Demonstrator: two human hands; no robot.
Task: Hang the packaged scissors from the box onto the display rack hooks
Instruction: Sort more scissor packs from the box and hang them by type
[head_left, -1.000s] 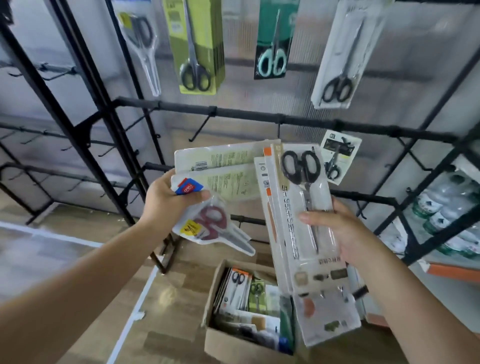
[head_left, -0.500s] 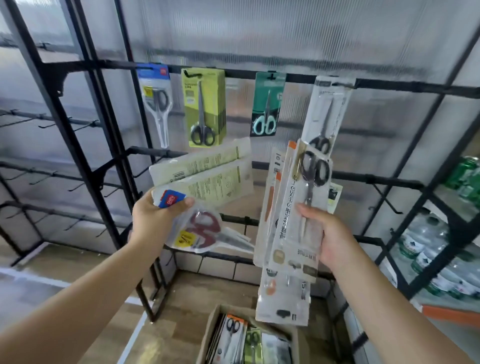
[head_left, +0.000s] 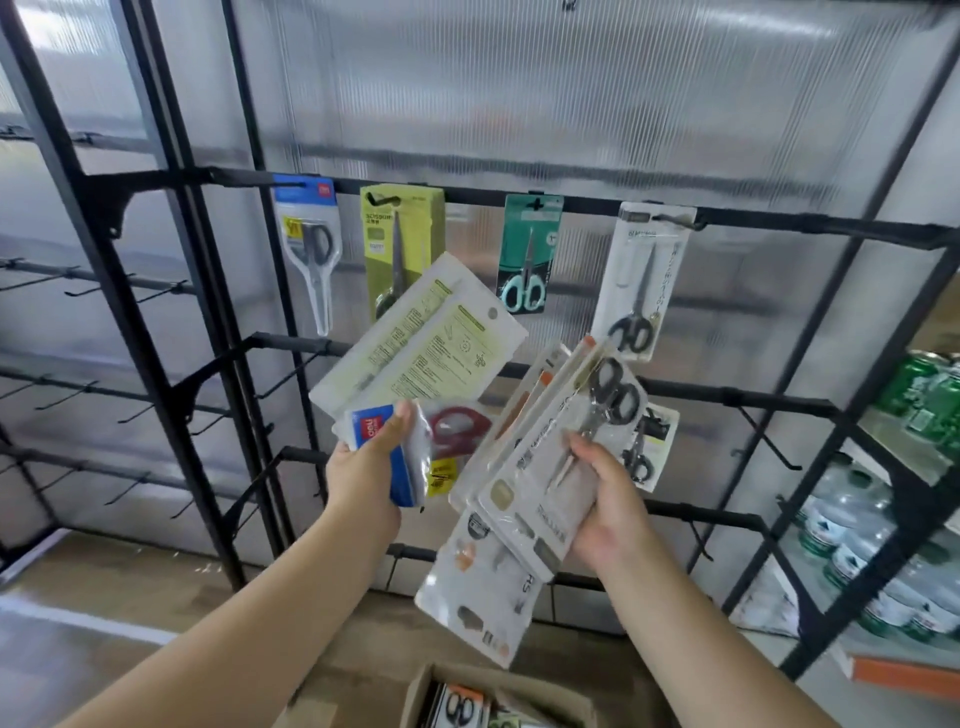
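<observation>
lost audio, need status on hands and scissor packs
Left hand grips mixed packs. Right hand grips white packs. Neither on a hook yet; top-rail hooks occupied.

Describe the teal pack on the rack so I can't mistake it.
Look along the top rail of the rack, where four packs hang. It is third from the left, a dark teal card, the only one showing scissors with pale mint handles.

Two bare forearms reach up from the bottom edge, with no sleeve showing on either as far as the view runs. The left hand (head_left: 366, 475) and the right hand (head_left: 610, 512) are gloveless, with short nails. The wrists and visible fingers are likewise bare.
</observation>
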